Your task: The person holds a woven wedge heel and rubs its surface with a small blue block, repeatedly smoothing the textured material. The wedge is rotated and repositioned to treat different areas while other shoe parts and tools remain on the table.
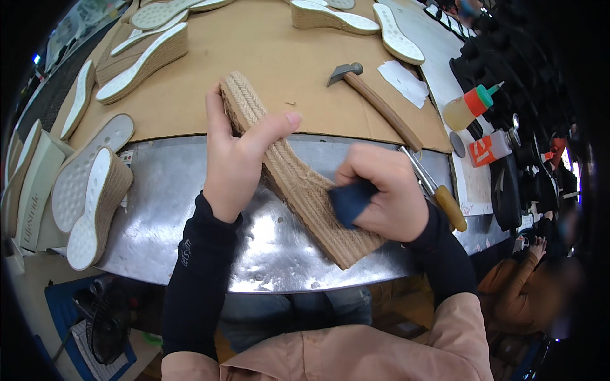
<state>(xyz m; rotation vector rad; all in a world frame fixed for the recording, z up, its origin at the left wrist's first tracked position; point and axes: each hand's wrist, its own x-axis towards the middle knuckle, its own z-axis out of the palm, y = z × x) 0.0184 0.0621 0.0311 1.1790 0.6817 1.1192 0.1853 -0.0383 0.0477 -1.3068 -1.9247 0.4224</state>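
A wedge shoe sole (pixel 295 181) wrapped in braided tan rope lies slanted across the metal worktop, its thin toe end away from me and its thick heel end near me at the right. My left hand (pixel 238 149) grips it near the toe end, thumb across the braided side and fingers round the other edge. In my right hand (pixel 391 190) is a dark blue cloth or pad (pixel 351 202), pinched between curled fingers and pressed against the braided side by the heel. What the cloth covers there is hidden.
A hammer (pixel 375 105) and a wooden-handled tool (pixel 448 206) lie to the right. Beyond stand a glue bottle (pixel 470 109) and a red-labelled container (pixel 489 149). White-topped wedge soles (pixel 143 63) lie on the cardboard (pixel 267 38) and at left. Another person (pixel 527 279) sits at far right.
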